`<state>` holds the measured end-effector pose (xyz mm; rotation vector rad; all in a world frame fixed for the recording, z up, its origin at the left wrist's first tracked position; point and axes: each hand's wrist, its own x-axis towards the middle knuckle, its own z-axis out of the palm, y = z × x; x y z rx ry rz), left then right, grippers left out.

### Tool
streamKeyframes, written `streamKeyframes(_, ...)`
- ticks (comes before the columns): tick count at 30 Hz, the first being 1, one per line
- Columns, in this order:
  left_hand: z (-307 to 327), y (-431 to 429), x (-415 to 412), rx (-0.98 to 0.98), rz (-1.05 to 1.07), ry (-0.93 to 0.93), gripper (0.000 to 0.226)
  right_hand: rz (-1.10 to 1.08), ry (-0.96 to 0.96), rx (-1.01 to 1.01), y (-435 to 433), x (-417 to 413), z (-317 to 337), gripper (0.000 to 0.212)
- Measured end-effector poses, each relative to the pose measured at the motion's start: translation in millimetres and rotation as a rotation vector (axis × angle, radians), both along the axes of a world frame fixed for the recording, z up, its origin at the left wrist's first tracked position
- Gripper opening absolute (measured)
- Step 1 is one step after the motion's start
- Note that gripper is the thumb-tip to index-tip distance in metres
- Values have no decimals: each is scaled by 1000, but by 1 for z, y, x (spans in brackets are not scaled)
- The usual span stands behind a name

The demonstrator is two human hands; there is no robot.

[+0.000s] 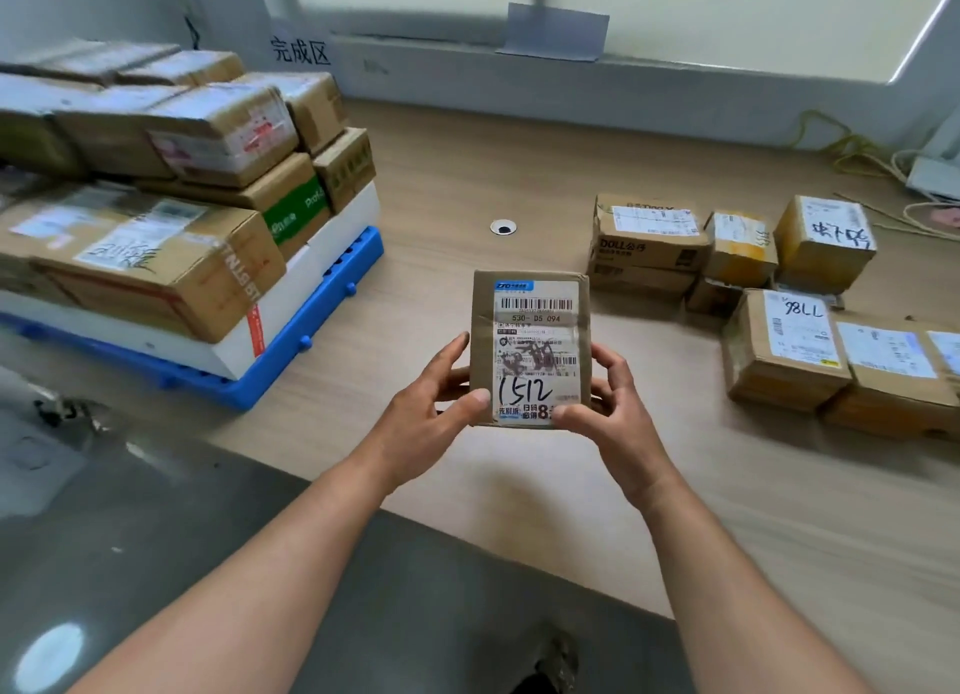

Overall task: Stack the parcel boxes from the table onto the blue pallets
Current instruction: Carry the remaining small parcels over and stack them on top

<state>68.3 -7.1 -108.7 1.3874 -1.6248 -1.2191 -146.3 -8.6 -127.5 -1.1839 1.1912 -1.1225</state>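
Observation:
A small flat brown parcel box (531, 324) with a white shipping label marked "1512" is held above the wooden table (467, 174), label facing me. My left hand (431, 413) grips its lower left edge, thumb on the label. My right hand (613, 407) grips its lower right edge. At the left, the blue pallet (311, 324) carries a white slab and several stacked cardboard parcels (171, 262). Several more parcel boxes (779, 298) lie on the table at the right.
A round cable hole (503, 227) sits in the table's middle. Yellow and white cables (852, 153) trail at the back right by a white device. A wall ledge with a grey card runs behind. Grey floor lies below the table's front edge.

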Motion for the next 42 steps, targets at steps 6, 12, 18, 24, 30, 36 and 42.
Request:
streamKeyframes(6,24,40,61,-134,174,-189,66,89,-8,-33,23,48,31,78)
streamKeyframes(12,39,75,111,-322,339,-438,64,193,6,-84,40,99,52,63)
streamKeyframes(18,52,98,158,-412,474,-620,64,261,15,-99,48,150,71,57)
streamKeyframes(24,60,99,204,-473,568,-714,66,318,27,-113,30,199,88,72)
streamKeyframes(30,66,72,253,-486,600,-783,71,369,35,-162,-7,246,104,76)
streamKeyframes(36,77,28,306,-485,593,-854,80,383,-54,-177,-57,302,119,75)
streamKeyframes(42,87,-21,364,-466,622,-886,80,390,-56,-144,-111,364,128,74)
